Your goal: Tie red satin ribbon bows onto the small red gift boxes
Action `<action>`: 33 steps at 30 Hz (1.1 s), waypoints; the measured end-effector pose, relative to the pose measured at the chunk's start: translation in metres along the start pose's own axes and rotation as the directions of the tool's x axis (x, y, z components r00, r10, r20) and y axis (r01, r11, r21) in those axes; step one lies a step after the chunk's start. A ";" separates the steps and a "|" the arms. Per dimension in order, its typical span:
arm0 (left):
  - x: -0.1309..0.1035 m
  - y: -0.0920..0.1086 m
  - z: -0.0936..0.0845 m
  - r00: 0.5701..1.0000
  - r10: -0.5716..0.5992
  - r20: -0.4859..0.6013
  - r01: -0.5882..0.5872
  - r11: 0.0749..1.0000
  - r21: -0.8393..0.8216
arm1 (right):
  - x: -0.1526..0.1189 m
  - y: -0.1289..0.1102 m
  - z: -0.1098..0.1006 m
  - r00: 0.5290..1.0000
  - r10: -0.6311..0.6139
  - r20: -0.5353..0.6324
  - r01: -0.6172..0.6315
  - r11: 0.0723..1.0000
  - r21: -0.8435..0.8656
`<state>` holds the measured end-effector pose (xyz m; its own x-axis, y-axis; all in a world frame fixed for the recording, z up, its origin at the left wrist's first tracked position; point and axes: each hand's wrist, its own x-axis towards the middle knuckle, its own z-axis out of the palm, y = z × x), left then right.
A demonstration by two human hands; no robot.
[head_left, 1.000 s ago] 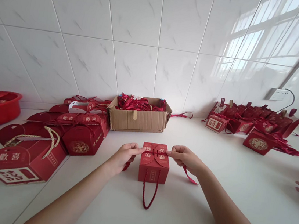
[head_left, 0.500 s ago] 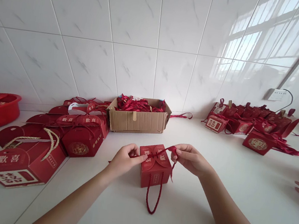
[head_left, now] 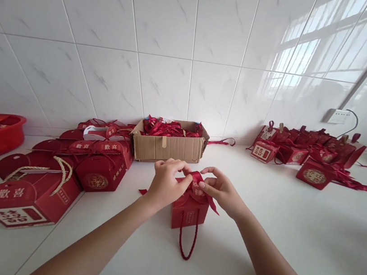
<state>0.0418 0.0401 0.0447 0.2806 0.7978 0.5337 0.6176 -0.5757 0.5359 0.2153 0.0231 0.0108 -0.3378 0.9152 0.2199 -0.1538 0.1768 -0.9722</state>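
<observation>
Facing a marble-patterned tiled wall [head_left: 119,14] across a white countertop [head_left: 102,253], with a cardboard carton [head_left: 168,149] of red ribbons at the far side. Seeing double-happiness gift boxes [head_left: 98,173] clustered left, with ribboned boxes [head_left: 316,174] at far right. Finding the red handled gift box [head_left: 190,216] upright at near centre — apparently closed, rope handle [head_left: 186,258] hanging nearward. Pinching a raised loop of satin ribbon [head_left: 196,176] above its lid with the left hand [head_left: 166,185]; touching the loop's right side with the right hand [head_left: 219,190], fingers curled and parted, grip unclear. Seemingly partway through tying — ribbon across, tails loose, no finished bow visible.
</observation>
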 end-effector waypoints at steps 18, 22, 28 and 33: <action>-0.031 -0.054 -0.010 0.802 -0.416 0.428 0.563 0.765 -0.312 | 0.006 0.015 0.012 0.987 -0.133 -0.090 0.115 0.977 -0.181; -0.027 -0.050 -0.020 0.773 -0.416 0.479 0.582 0.766 -0.273 | 0.004 0.008 0.016 0.992 -0.086 -0.095 0.071 0.985 -0.157; -0.012 -0.022 -0.038 0.795 -0.370 0.481 0.551 0.772 -0.316 | 0.008 0.009 0.030 0.942 -0.090 -0.323 -0.053 0.911 -0.409; 0.004 0.002 -0.036 0.832 -0.326 0.449 0.530 0.707 -0.468 | 0.006 0.010 0.032 0.946 -0.292 -0.143 0.147 0.776 -0.613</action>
<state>0.0176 0.0361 0.0712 0.3616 0.9320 -0.0244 0.2412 -0.0683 0.9681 0.1815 0.0187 0.0050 -0.1420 0.8656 0.4802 0.4006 0.4938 -0.7718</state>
